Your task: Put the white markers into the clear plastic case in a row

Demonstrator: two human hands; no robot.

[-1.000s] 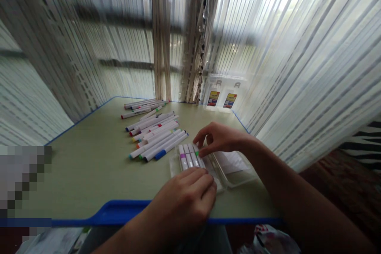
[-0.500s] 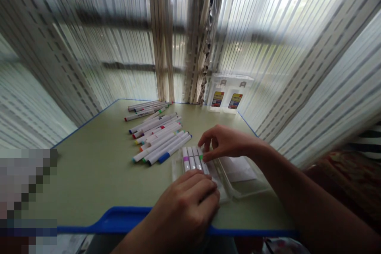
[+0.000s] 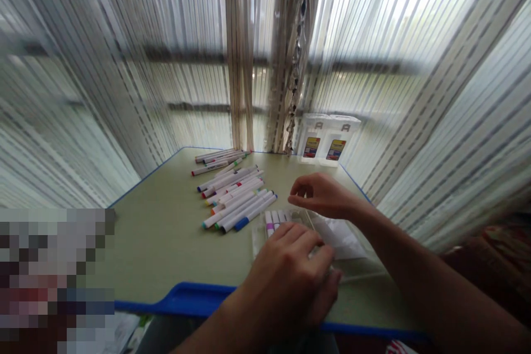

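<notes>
A clear plastic case [image 3: 258, 235] lies open on the green table [image 3: 174, 238], with several white markers [image 3: 275, 217] side by side in it. My left hand [image 3: 292, 279] rests on the case's near end, fingers spread flat over the markers. My right hand [image 3: 321, 194] hovers just above the case's far end, fingers curled in a loose pinch with nothing visible in them. The case's lid [image 3: 340, 235] lies flat to the right, under my right wrist.
Several loose white markers [image 3: 236, 199] with coloured caps lie in a row left of the case, more [image 3: 219, 156] at the far edge. Two clear boxes [image 3: 327, 141] stand against the striped curtain [image 3: 265, 55]. A blue rim [image 3: 194, 296] runs along the table's near edge.
My right hand lifted off the markers in the case and now hovers above them. My left hand slid further over the case. The camera tilted up and left.
</notes>
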